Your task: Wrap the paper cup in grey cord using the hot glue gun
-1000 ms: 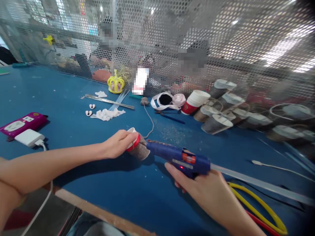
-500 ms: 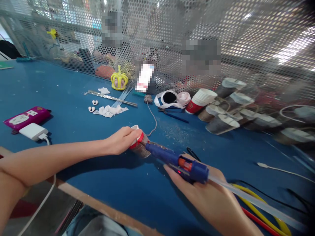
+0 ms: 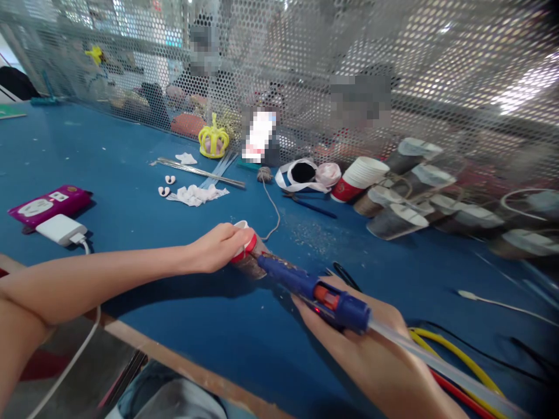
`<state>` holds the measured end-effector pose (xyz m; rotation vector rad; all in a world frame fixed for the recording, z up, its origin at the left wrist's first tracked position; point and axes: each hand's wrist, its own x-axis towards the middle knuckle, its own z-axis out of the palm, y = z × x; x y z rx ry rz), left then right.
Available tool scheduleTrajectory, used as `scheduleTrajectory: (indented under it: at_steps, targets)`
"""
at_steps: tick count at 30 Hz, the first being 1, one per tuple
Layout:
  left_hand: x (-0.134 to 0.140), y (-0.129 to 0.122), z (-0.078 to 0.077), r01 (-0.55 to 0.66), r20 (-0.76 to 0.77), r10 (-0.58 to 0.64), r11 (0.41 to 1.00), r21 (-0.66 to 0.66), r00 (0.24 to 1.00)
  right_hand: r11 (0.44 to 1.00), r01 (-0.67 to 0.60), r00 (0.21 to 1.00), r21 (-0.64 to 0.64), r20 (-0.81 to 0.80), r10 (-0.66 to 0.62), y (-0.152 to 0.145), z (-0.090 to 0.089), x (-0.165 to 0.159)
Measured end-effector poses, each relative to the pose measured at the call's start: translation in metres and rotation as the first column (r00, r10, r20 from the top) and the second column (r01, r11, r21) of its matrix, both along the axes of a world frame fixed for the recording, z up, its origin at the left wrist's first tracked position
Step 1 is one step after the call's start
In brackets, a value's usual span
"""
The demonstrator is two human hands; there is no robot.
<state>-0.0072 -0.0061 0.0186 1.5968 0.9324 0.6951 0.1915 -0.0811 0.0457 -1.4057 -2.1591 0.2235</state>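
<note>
My left hand (image 3: 225,247) is closed around a paper cup (image 3: 252,265), tilted on its side above the blue table, its red band showing beside my fingers and a grey-brown covering on its lower part. In my right hand (image 3: 367,349) is a blue glue gun (image 3: 301,279), with a small red light lit and a long clear glue stick (image 3: 437,355) coming out of its back. The nozzle meets the cup's side or sits very close to it. Grey twine (image 3: 276,212) runs from the cup to a small ball (image 3: 264,174).
Stacked paper cups (image 3: 360,177) and several twine-wrapped cups (image 3: 397,221) stand at right. Pliers (image 3: 312,205), white ribbon (image 3: 283,177), a phone (image 3: 261,137) and a yellow crown (image 3: 213,139) lie before a perforated metal screen (image 3: 288,70). A purple pack (image 3: 52,206) and charger (image 3: 61,230) are left.
The view has shifted slightly. My left hand keeps its grip on the cup, and the glue gun's nozzle stays at nearly the same spot.
</note>
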Motion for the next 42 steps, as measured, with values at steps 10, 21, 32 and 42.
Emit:
scheduleTrajectory:
  at_steps: [10, 21, 32, 42]
  targets:
    - [-0.0008, 0.0006, -0.0017, -0.004, -0.052, 0.006, 0.999, 0.046, 0.999, 1.0, -0.01, 1.0, 0.016, -0.001, 0.01, -0.0019, 0.0012, 0.0]
    - [0.0003, 0.0002, -0.0013, -0.076, -0.087, 0.08, 0.996, 0.045, 0.993, 0.999, 0.019, 1.0, 0.034, -0.025, -0.018, -0.0024, -0.0011, -0.0009]
    - [0.0005, -0.0009, 0.0007, -0.08, -0.095, 0.083, 0.996, 0.04, 0.992, 0.999, 0.033, 0.998, -0.02, -0.053, -0.034, -0.0036, -0.0012, -0.0009]
    - [0.0006, -0.0006, -0.0013, -0.092, -0.091, 0.097, 0.994, 0.051, 0.991, 0.996, 0.033, 0.996, -0.088, -0.083, -0.04, -0.0037, -0.0021, -0.0012]
